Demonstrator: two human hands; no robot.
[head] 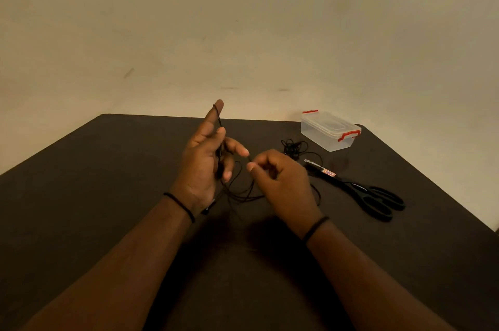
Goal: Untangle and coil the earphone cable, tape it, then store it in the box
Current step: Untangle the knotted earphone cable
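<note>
A thin black earphone cable [244, 193] loops from my left hand [205, 160] down to the dark table. The cable runs over the tip of the raised index finger and down across the palm, where the other fingers curl loosely around it. My right hand [280, 176] sits just to the right and pinches a strand of the same cable between thumb and forefinger. Behind my right hand, more of the cable lies in a tangled bunch [293, 147] on the table. A clear plastic box [329, 131] with red clips stands closed at the far right.
Black-handled scissors [370, 195] lie to the right of my right hand, blades pointing toward the tangle. The dark table [108, 195] ends at a beige wall behind and drops off at the right edge.
</note>
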